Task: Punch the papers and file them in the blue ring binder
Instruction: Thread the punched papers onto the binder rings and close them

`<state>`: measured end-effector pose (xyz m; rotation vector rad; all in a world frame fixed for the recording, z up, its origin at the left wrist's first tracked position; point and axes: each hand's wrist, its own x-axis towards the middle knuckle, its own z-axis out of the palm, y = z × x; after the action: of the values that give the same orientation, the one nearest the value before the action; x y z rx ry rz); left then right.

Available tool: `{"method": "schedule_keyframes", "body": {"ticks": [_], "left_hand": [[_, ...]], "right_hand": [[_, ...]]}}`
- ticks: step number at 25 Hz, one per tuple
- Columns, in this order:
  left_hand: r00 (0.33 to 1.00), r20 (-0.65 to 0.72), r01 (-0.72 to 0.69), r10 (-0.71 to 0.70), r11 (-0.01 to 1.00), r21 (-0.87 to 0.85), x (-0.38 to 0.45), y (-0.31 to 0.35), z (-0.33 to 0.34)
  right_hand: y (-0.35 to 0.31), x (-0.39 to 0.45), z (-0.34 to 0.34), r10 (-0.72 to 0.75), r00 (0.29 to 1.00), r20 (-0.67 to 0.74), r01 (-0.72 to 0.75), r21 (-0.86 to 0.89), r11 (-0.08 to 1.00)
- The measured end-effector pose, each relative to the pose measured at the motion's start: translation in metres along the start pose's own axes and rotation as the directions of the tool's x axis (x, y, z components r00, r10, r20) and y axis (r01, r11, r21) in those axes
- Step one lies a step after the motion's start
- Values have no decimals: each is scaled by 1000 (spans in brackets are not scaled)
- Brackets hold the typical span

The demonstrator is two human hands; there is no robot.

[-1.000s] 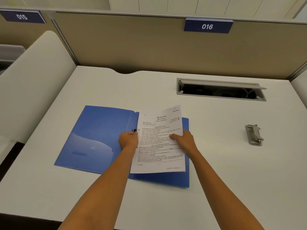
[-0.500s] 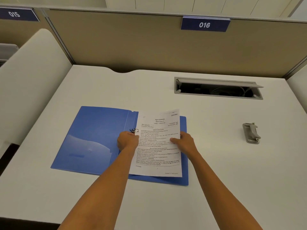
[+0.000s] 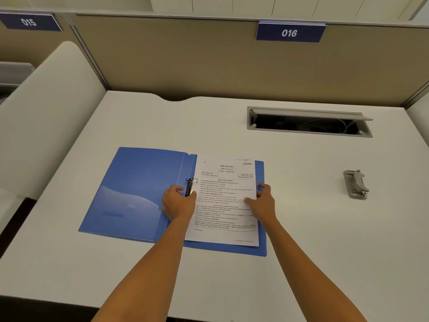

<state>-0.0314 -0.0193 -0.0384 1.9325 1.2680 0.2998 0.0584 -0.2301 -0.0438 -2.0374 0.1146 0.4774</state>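
Observation:
The blue ring binder (image 3: 137, 189) lies open on the white desk (image 3: 313, 224). Printed papers (image 3: 226, 187) lie flat on its right half. My left hand (image 3: 177, 202) grips the papers' left edge beside the metal ring mechanism (image 3: 190, 185) at the spine. My right hand (image 3: 262, 201) holds the papers' right edge, fingers on top and thumb at the side. A grey hole punch (image 3: 356, 184) sits on the desk, well to the right of the binder.
An open cable hatch (image 3: 308, 123) is set into the desk at the back right. A beige partition (image 3: 209, 63) with a "016" label (image 3: 289, 32) closes the back. A rounded white side panel (image 3: 44, 117) borders the left.
The papers, earlier lifted and tilted above the binder, have come down flat onto its right half. Both hands moved down with them, still on the edges.

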Motion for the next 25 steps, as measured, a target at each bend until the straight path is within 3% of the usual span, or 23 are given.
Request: {"method": "schedule_keyframes", "body": {"ticks": [3,8,13,25], "left_hand": [[999,-25,-29,29,999,-21,-9,-13,-2],[995,69,-70,76,993,-93,-15,-28,-8],[999,10,41,-40,979,-200,-24,-36,-8],[999,-23,40,-47,965,-260,-35,-28,-8]], "right_hand": [[2,-3,3,11,999,-34,-9,63,998],[10,-7,7,-115,992,-53,119,87,989],[21,-12,10,-200,978,-63,202,39,979],[25,-4,7,-212,977,-17,212,35,977]]}}
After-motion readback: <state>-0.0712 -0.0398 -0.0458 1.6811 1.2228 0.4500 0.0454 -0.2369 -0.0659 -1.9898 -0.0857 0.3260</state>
